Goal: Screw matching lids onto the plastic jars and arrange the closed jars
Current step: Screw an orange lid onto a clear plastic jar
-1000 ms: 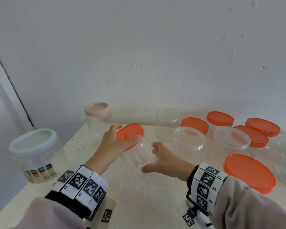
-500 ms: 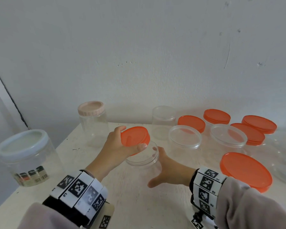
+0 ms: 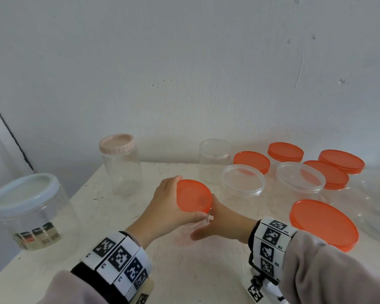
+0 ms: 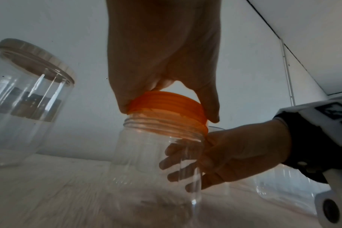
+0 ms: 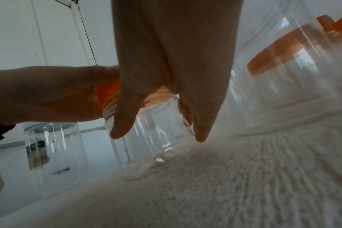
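A small clear plastic jar (image 4: 152, 162) stands on the white table (image 3: 184, 270). My right hand (image 3: 215, 218) grips its side, fingers wrapped around the far wall. My left hand (image 3: 185, 197) grips an orange lid (image 3: 195, 200) by its rim from above. In the left wrist view the orange lid (image 4: 166, 108) sits tilted on the jar's threaded neck, with threads showing on the left side. The right wrist view shows the jar (image 5: 152, 146) between thumb and fingers. From the head camera the jar is mostly hidden under the lid and my hands.
A big blue-lidded jar (image 3: 24, 207) stands near the table's left edge and a pink-lidded jar (image 3: 119, 163) stands behind it. Open clear jars (image 3: 242, 183) and several orange-lidded jars (image 3: 285, 151) crowd the right; a large orange lid (image 3: 324, 223) is nearest. A wall is behind.
My left hand has lowered the orange lid from above the open mouth onto the jar. My right hand has wrapped closer around the jar's side.
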